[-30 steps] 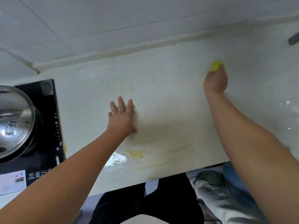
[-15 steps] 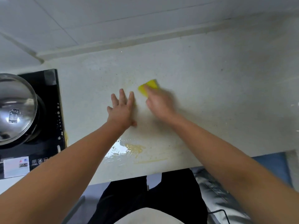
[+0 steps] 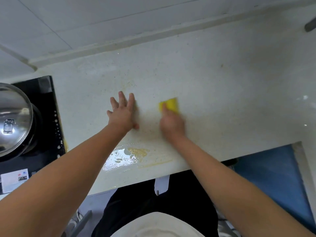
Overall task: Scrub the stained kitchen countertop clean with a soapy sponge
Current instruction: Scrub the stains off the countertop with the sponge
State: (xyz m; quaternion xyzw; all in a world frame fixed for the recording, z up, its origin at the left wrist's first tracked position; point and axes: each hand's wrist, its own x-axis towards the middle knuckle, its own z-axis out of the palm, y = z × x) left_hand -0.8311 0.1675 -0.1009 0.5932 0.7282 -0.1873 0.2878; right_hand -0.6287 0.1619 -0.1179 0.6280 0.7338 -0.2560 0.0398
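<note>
Gripping the sponge point(image 3: 170, 104) with the right hand point(image 3: 171, 124), leaning on the countertop point(image 3: 222, 100) with the left hand point(image 3: 122, 115) spread flat. Might slip: wet, soapy puddle point(image 3: 135, 153) close by.

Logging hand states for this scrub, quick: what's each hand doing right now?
Left hand: open, flat on the countertop.
Right hand: on the yellow sponge, pressing it down; blur hides whether fingers curl round it.
</note>
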